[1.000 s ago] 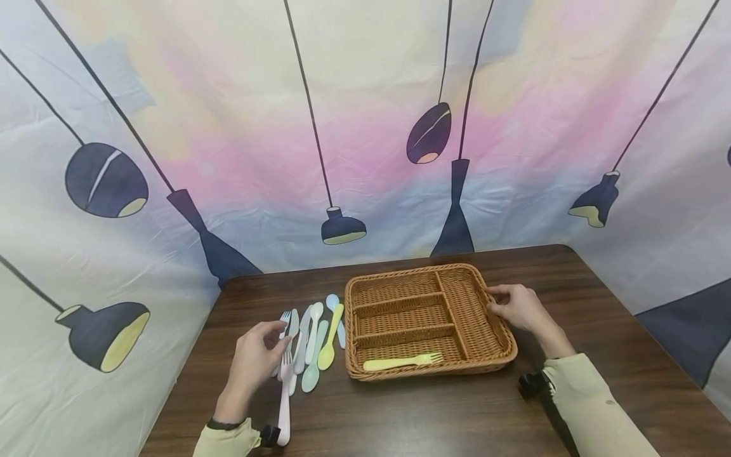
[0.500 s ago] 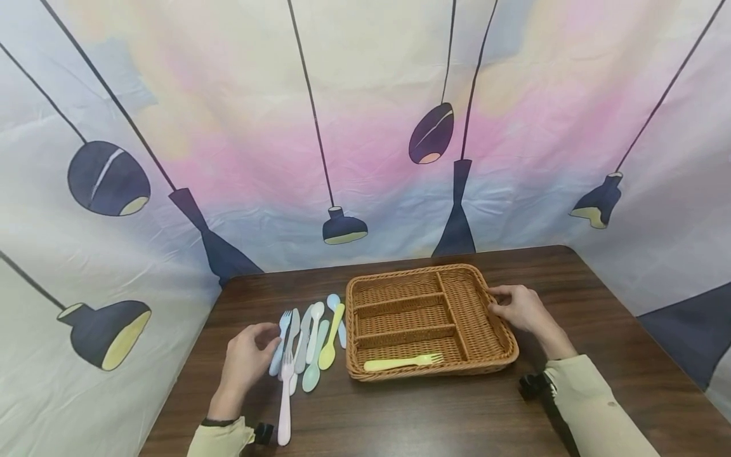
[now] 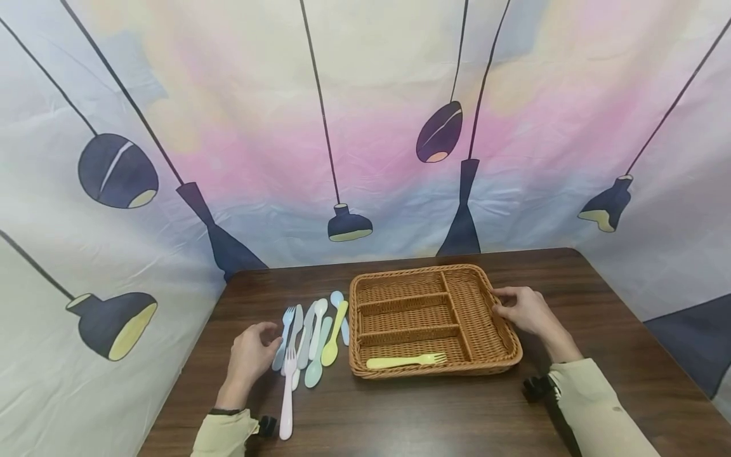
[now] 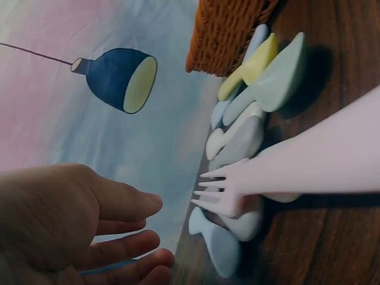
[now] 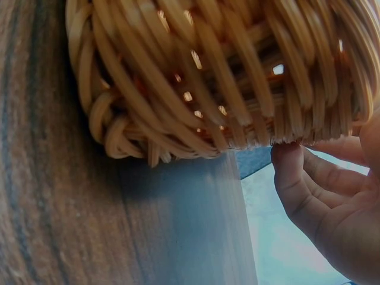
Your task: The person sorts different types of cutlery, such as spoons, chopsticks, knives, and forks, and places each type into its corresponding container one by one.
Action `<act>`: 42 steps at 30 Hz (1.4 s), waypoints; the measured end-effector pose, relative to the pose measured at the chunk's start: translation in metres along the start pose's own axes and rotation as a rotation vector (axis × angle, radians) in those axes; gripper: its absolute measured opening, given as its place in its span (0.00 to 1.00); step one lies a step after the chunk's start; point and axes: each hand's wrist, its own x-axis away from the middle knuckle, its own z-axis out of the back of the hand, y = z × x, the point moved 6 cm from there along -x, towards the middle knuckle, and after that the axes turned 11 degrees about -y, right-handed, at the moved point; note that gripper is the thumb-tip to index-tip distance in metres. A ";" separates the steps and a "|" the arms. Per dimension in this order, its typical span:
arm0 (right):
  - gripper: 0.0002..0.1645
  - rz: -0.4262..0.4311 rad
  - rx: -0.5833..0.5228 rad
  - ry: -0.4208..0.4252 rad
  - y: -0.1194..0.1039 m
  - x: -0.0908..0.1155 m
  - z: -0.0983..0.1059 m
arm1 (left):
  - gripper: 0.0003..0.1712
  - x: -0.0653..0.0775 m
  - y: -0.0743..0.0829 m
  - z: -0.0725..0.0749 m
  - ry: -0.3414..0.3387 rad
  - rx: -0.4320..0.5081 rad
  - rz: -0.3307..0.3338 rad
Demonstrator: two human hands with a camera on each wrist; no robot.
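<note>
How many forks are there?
3: a yellow fork in the basket, a blue fork beside the left hand, and a pink fork lying partly over other cutlery. More might be hidden underneath.

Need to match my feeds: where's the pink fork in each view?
Head: pink fork below and left of centre, handle toward the bottom edge.
Left wrist: pink fork right of centre, handle running off the right edge.
Right wrist: not in it.
Shared landmark: wicker basket, right of centre in head, at the top in both wrist views.
</note>
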 end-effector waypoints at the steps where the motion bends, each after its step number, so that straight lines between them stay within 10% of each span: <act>1: 0.25 0.001 0.000 0.003 0.000 0.000 0.000 | 0.19 -0.001 0.000 -0.001 -0.003 -0.001 0.003; 42: 0.26 0.001 0.012 0.018 -0.001 0.001 0.002 | 0.22 -0.007 -0.017 -0.021 -0.159 -0.031 0.102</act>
